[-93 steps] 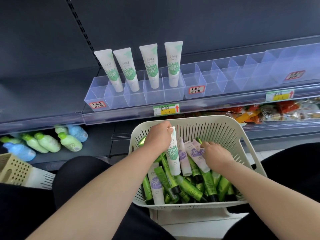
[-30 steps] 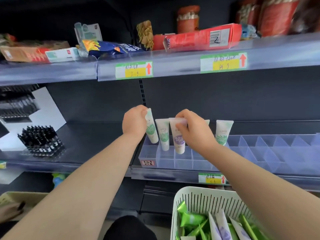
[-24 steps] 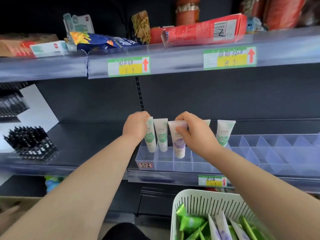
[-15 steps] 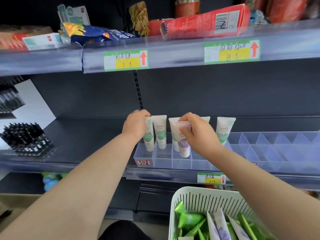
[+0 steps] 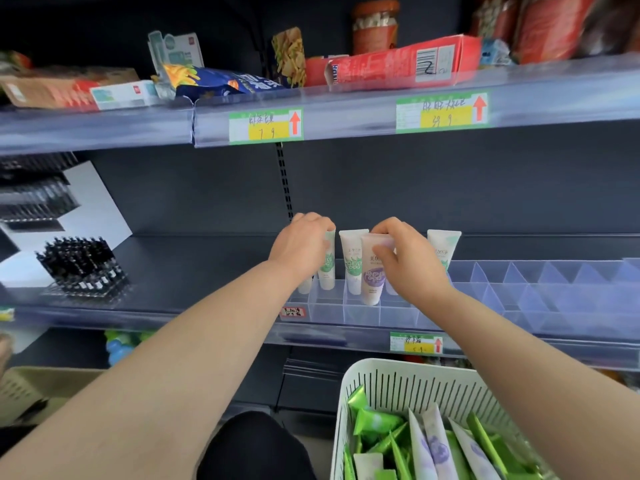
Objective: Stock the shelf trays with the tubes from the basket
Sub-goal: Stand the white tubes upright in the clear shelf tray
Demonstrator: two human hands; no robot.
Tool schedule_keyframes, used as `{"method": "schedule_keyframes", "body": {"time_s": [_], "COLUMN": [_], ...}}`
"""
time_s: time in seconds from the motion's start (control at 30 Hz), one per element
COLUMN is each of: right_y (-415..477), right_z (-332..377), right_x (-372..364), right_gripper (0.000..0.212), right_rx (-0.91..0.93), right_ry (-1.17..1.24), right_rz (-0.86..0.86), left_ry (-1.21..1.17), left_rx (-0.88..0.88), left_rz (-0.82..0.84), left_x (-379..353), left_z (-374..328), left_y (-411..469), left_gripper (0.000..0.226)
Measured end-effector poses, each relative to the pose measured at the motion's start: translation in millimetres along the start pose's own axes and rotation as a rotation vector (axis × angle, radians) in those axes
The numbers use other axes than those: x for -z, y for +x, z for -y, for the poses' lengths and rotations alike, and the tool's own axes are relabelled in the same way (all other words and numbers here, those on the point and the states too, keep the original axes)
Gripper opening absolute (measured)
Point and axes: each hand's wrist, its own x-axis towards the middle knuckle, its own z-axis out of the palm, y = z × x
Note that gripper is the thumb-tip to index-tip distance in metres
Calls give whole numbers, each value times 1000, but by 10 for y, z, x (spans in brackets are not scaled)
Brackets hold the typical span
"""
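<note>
Down at the near edge, the basket point(image 5: 408, 379) holds a heap of green and purple tubes point(image 5: 433, 448) lying slantwise. Beyond it on the shelf sits the clear tray point(image 5: 363, 315), and the right hand point(image 5: 408, 261) works over its front cells. It pinches the purple tube point(image 5: 373, 278) by the flat crimped end, fingers curled over the top. That tube hangs straight below the hand, long axis upright, cap down among the front cells, just ahead of a standing green tube point(image 5: 353, 261). The coming move looks like a short straight drop and a release, with no tilt needed. Just to the left, the left hand point(image 5: 299, 244) curls round the top of a held green tube point(image 5: 327, 268), which is also upright and cap down. Which cell it enters I cannot tell. Farther right stands a last green tube point(image 5: 443, 247).
</note>
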Motion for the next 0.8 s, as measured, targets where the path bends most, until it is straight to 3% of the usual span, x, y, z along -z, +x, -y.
{"method": "schedule_keyframes", "body": {"time_s": [0.37, 0.8], "right_y": [-115, -148], "right_z": [-435, -786], "right_x": [518, 356], "right_gripper": [21, 27], "right_rx": [-127, -191], "right_ry": [-207, -247], "right_rz": [-40, 75], "left_ry": [-13, -75], "left_rx": [-151, -159], "left_rz": [68, 103], "left_x": [-180, -393], "left_z": [-726, -780], "left_y": [1, -56], "left_gripper": [36, 34]}}
